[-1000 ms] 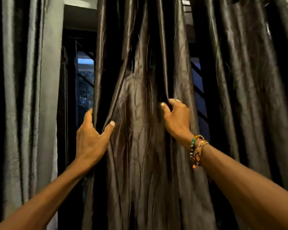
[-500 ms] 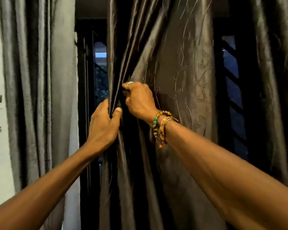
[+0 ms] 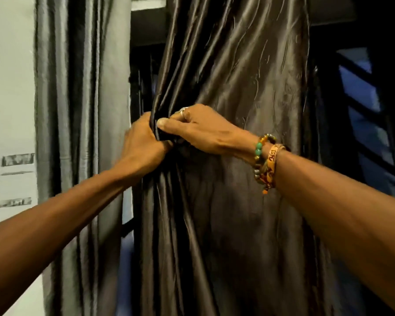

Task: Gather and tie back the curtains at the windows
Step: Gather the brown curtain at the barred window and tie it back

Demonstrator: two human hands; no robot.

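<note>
Both hands clutch the dark curtain [image 3: 237, 92] at its gathered edge: left hand [image 3: 144, 139] gripping the folds, right hand [image 3: 198, 131] pinching them just beside it.

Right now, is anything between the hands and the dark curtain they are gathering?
Nothing visible. The left hand grips the bunched folds of the dark curtain directly, and the right hand pinches the same folds beside it. The grey curtain hangs apart to the left.
</note>
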